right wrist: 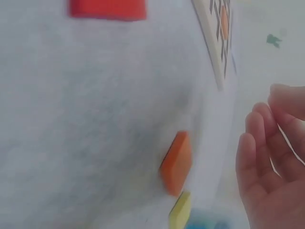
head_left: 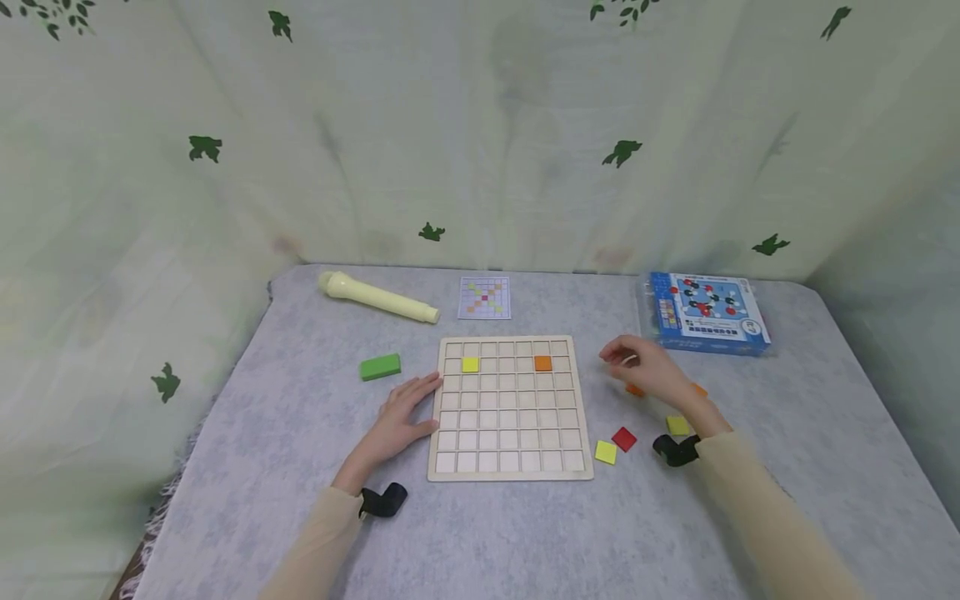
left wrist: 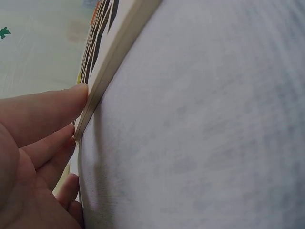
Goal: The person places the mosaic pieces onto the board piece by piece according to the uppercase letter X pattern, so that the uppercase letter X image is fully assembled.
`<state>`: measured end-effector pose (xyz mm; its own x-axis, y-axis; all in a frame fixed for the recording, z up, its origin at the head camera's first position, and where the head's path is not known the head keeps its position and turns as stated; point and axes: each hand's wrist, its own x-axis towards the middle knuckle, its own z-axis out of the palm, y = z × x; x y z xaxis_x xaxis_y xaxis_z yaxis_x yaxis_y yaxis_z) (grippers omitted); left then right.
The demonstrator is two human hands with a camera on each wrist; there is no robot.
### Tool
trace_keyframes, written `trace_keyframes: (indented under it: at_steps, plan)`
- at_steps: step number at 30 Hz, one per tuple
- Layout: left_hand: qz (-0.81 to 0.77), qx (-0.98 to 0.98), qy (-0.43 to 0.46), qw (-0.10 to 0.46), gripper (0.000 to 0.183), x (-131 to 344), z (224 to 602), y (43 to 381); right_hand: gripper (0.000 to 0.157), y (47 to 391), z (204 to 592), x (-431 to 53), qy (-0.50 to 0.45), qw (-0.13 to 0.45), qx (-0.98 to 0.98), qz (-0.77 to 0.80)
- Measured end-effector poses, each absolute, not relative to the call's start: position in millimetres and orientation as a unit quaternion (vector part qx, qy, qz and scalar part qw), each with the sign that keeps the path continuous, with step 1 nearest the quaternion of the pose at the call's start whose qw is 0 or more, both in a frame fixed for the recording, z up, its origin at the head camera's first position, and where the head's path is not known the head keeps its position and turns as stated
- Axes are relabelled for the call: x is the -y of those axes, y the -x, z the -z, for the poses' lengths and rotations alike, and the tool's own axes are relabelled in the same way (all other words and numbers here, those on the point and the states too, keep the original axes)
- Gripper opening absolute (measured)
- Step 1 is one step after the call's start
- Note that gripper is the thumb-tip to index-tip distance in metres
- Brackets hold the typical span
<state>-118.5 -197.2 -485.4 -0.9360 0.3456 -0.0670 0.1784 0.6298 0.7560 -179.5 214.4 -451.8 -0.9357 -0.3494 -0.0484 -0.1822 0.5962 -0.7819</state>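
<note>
A wooden grid board (head_left: 508, 481) lies flat on the table, with a yellow tile (head_left: 470, 365) and an orange tile (head_left: 543, 363) in its second row from the top. My left hand (head_left: 397, 421) rests at the board's left edge; thumb and fingertips touch its side in the left wrist view. Right of the board, my right hand (head_left: 651, 369) hovers over the table with fingers bent loosely, and nothing shows between them. Below it lies an orange tile (right wrist: 176, 164), partly covered in the head view. A red tile (head_left: 624, 439) and a yellow tile (head_left: 605, 452) lie nearer me.
Another yellow tile (head_left: 677, 426) and an orange tile (head_left: 700, 389) lie by the right wrist. A pattern card (head_left: 484, 298) sits behind the board. A green block (head_left: 380, 367) and a pale yellow microphone-shaped object (head_left: 382, 298) are left, a blue box (head_left: 708, 312) back right.
</note>
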Motion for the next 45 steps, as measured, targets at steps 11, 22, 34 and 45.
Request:
trace_keyframes:
  at_steps: [11,22,34,45]
  plan:
    - [-0.417,-0.891,-0.153,0.095,0.064,198,482,116,0.016,133,458,-230,0.162,0.147,-0.872,0.438]
    - [-0.42,-0.889,-0.152,0.1,0.065,197,483,117,0.024,94,468,-219,0.235,0.147,-0.888,0.367]
    - [-0.42,-0.889,-0.154,0.095,0.065,199,485,117,0.026,97,473,-208,0.271,0.106,-0.916,0.277]
    - [-0.422,-0.888,-0.153,0.097,0.065,198,486,117,0.022,109,464,-199,0.251,0.117,-0.895,0.349]
